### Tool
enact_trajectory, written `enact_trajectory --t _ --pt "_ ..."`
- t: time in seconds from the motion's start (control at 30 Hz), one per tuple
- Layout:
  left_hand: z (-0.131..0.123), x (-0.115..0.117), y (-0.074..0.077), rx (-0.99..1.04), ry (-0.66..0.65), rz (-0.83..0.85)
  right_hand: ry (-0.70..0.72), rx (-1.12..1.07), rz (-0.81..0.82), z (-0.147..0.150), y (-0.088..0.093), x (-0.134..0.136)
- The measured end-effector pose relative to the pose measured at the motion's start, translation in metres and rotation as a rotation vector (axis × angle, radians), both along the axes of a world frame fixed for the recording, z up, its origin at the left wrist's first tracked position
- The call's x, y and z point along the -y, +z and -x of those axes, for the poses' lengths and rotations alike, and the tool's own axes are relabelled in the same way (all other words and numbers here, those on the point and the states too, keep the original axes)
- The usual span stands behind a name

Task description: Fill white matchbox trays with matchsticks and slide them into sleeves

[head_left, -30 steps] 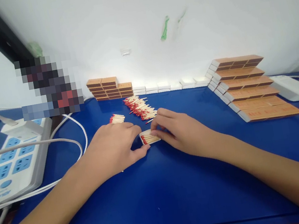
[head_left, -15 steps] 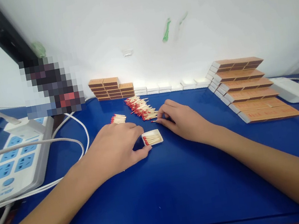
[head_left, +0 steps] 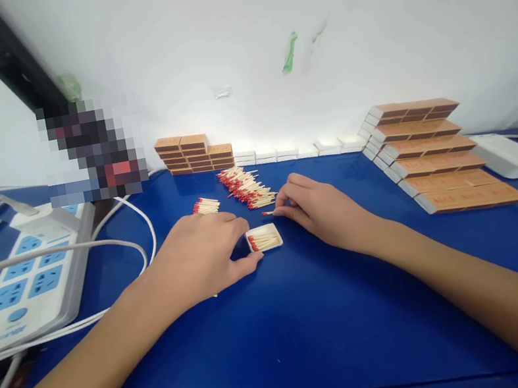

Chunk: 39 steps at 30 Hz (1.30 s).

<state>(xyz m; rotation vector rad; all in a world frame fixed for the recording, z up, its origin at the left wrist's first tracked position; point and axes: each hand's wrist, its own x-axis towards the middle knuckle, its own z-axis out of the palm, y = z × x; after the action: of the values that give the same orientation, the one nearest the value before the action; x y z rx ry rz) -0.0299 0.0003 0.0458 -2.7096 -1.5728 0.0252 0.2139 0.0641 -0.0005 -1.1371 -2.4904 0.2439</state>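
Observation:
A small white matchbox tray (head_left: 274, 231) lies on the blue table, partly filled with red-headed matches (head_left: 263, 241). My left hand (head_left: 209, 249) grips the tray's left end between thumb and fingers. Just beyond the tray, my right hand (head_left: 309, 208) pinches a single match (head_left: 268, 213), its head pointing left. Behind it spreads a loose heap of matches (head_left: 248, 188). A smaller bunch of matches (head_left: 205, 205) shows past my left knuckles, its near part hidden by the hand.
Brown matchboxes (head_left: 196, 153) are stacked against the wall, with a row of white trays (head_left: 267, 156) beside them. More boxes (head_left: 444, 161) rise in steps at the right, near a white adapter (head_left: 512, 152). A power strip (head_left: 27, 275) and white cables (head_left: 112, 241) occupy the left.
My right hand has shifted slightly towards me with the match, a little away from the heap. My left hand and the tray stay in place.

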Motion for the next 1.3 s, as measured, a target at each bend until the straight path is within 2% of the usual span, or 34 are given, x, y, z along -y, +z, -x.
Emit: enact_trajectory --t 0.17,0.3,0.37,0.47,0.7,0.93,1.3 --pt "-0.001 0.0 0.0 0.007 -0.009 -0.004 0.056 -0.005 0.012 0.009 0.012 0.021" --pt "-0.001 0.0 0.0 -0.004 -0.008 -0.002 0.156 0.006 0.045 0.016 0.012 0.033" --pt "-0.001 0.0 0.0 -0.002 -0.01 -0.003 0.167 -0.035 0.035 0.015 0.009 0.031" --pt "-0.001 0.0 0.0 0.001 -0.013 -0.006 0.103 -0.103 -0.018 0.01 0.003 0.019" --pt "-0.001 0.001 0.002 0.012 -0.017 0.002 0.053 -0.064 -0.037 0.002 -0.011 -0.002" --pt "-0.001 0.001 0.001 0.018 -0.014 0.007 0.024 -0.104 -0.012 0.004 -0.012 -0.003" --pt "0.0 0.001 0.001 0.028 -0.019 0.011 0.015 -0.035 0.005 0.002 -0.011 -0.006"
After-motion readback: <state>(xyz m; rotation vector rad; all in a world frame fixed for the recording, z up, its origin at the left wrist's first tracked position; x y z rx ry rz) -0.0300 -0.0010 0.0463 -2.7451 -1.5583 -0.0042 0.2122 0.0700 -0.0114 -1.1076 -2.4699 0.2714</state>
